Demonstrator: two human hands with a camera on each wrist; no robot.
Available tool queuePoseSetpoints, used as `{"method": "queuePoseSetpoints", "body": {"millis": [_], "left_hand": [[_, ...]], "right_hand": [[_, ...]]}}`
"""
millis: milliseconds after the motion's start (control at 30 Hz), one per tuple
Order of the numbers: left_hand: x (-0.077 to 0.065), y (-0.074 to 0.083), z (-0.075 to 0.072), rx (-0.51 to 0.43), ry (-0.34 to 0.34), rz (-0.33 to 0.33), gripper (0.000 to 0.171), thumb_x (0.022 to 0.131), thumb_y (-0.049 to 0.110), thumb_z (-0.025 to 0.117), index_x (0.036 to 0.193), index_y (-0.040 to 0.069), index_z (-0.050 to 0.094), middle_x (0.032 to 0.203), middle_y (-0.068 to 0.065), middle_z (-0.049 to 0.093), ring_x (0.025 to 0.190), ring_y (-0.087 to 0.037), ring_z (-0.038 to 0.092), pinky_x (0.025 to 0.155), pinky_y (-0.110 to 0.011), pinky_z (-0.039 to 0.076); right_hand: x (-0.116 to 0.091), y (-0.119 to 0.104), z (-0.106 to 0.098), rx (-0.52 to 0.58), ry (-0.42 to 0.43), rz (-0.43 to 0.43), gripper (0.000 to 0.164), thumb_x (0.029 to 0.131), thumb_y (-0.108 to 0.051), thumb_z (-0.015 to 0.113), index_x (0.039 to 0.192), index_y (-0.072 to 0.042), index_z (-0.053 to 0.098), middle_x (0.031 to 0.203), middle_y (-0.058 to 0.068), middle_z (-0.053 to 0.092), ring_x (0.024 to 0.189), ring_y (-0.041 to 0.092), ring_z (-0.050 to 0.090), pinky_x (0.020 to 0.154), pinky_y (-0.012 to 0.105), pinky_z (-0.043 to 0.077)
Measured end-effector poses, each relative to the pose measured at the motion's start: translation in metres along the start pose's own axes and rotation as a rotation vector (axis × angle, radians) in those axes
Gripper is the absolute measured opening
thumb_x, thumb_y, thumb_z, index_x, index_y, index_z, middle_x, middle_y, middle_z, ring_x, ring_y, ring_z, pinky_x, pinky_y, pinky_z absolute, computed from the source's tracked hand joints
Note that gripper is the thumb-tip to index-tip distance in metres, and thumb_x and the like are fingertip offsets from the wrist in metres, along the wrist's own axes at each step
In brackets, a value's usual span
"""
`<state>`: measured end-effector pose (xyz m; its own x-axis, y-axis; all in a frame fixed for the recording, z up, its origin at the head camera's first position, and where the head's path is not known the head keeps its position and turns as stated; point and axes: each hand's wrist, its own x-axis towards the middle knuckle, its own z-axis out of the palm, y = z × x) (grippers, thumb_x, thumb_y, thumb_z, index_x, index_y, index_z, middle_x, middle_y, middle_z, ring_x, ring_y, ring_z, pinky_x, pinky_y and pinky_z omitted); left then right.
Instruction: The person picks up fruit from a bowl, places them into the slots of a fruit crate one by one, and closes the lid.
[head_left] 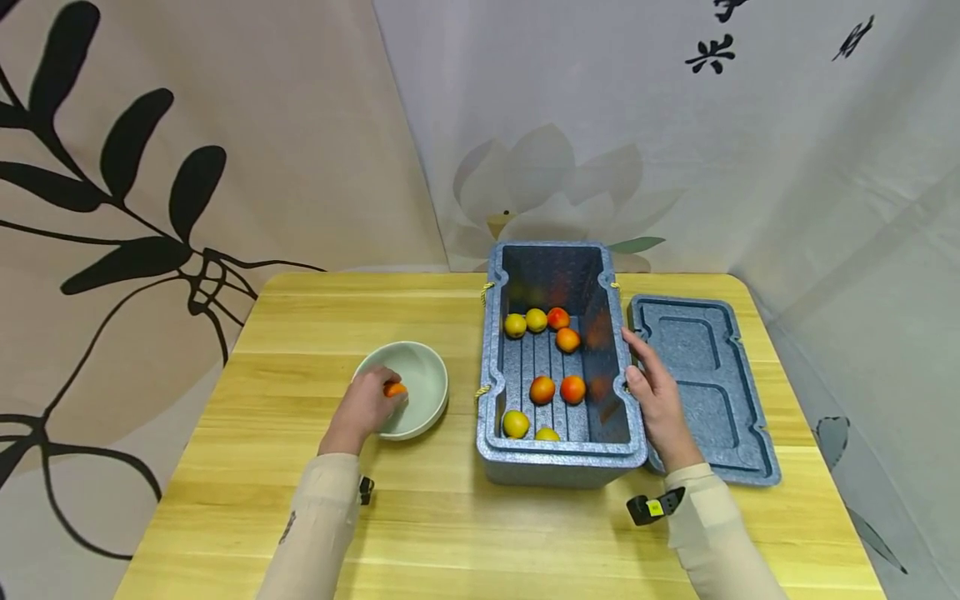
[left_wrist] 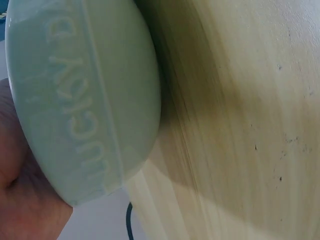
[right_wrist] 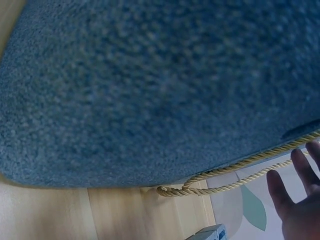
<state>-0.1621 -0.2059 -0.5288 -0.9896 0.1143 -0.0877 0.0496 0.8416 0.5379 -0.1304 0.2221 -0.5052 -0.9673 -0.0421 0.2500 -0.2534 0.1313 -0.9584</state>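
My left hand [head_left: 365,406] reaches into a pale green bowl [head_left: 432,398], its fingers round a small orange fruit [head_left: 395,389]. In the left wrist view, the outer wall of the bowl [left_wrist: 110,100], with raised lettering, covers most of the fingers. My right hand [head_left: 660,404] rests along the right rim of a blue-grey speckled foam box [head_left: 491,350], fingers extended. Inside the box lie several fruits: yellow ones such as the yellow fruit [head_left: 516,423] at the near left, and orange-red ones such as the orange-red fruit [head_left: 573,389] near the middle.
The matching foam lid [head_left: 693,346] lies flat to the right of the box, partly under the right forearm. A yellow rope handle [right_wrist: 225,187] hangs on the box's side. All stand on a light wooden table [head_left: 300,333], with a printed cloth [head_left: 315,125] behind.
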Motion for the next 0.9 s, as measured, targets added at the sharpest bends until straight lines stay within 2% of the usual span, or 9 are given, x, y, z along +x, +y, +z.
{"method": "queuePoseSetpoints", "body": {"millis": [400,700,900], "left_hand": [[0.0005,-0.0049,-0.0014,-0.196,0.026,0.043,0.029,0.086,0.004,0.076,0.112,-0.006,0.067,0.113,-0.019,0.064,0.102,-0.035,0.063,0.087,-0.043,0.055],[0.0022,-0.0026,-0.0045,-0.377,0.019,0.070,0.028,0.085,0.003,0.076,0.112,-0.003,0.068,0.113,-0.017,0.063,0.104,-0.033,0.065,0.085,-0.031,0.056],[0.0021,0.0018,-0.0067,-0.435,0.029,0.056,0.029,0.085,0.002,0.076,0.112,-0.003,0.068,0.114,-0.017,0.063,0.106,-0.033,0.063,0.086,-0.027,0.055]], "right_hand": [[0.0009,0.0000,0.0024,0.032,0.014,-0.027,0.046,0.103,-0.006,0.042,0.149,-0.008,0.042,0.152,0.006,0.039,0.137,0.019,0.034,0.104,0.027,0.034],[0.0001,-0.0008,0.0004,0.003,0.008,-0.001,0.046,0.104,-0.010,0.042,0.150,-0.013,0.042,0.154,0.003,0.036,0.140,0.019,0.031,0.105,0.031,0.034],[0.0001,-0.0012,0.0010,0.008,0.003,0.003,0.047,0.104,-0.009,0.042,0.150,-0.012,0.041,0.154,0.003,0.036,0.140,0.019,0.031,0.105,0.033,0.033]]}}
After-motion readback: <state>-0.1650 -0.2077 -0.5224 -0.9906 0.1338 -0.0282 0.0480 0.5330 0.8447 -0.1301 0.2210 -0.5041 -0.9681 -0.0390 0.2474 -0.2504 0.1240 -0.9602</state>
